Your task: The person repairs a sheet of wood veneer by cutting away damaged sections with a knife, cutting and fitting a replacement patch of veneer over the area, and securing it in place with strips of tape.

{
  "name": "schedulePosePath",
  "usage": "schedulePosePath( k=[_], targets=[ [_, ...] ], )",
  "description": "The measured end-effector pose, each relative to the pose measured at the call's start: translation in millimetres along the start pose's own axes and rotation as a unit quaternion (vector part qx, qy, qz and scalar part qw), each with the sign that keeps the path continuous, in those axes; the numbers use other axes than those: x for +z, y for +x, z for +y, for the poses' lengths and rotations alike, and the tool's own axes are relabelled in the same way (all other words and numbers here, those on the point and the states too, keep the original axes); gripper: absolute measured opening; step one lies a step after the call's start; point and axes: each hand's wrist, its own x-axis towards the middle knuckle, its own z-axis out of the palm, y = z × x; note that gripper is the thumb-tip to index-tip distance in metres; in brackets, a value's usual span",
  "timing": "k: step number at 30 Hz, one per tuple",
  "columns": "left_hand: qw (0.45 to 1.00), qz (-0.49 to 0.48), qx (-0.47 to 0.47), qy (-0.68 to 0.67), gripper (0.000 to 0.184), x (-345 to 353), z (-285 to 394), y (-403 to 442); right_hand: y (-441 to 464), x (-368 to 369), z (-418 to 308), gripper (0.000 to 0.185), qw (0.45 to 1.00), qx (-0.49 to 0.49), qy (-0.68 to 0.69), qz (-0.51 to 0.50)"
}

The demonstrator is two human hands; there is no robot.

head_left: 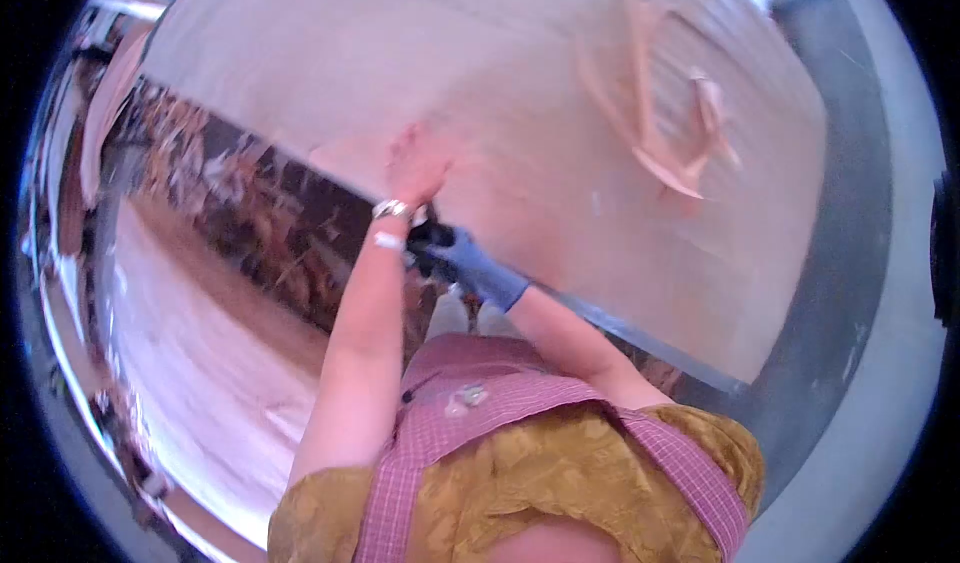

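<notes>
I had my left hand [418, 168] open over the table [400, 53]; my gloved right hand [465, 261] was near; its grip I couldn't tell.

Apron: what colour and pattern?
The apron is pinkish purple with a fine, pale check, clearest on its straps in the head view.

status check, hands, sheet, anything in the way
Left hand open over pale sheet; gloved right hand near left wrist, grip unclear; loose strips on sheet.
</notes>
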Motion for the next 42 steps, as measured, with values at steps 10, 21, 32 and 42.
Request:
schedulePosePath(
  k=[10, 21, 32, 42],
  targets=[
    [0.991, 0.121, 0.059, -0.016, 0.075, -1, -8, -15, -33, 5, -44, 0.026, 0.865, -0.241, -0.434, 0.069],
    [0.958, 0.279, 0.032, -0.061, 0.052, 4, -82, -39, 19, -20, -124, 0.019, 0.870, -0.114, -0.422, 0.228],
    [0.922, 0.343, 0.033, -0.176, 0.041, 8, -129, -40, 179, 57, -88, 0.016, 0.954, -0.074, -0.226, 0.180],
    [0.961, 0.263, 0.063, -0.053, 0.059, -22, -146, -23, 190, 53, -73, 0.022, 0.944, -0.010, -0.258, 0.205]
  ],
)
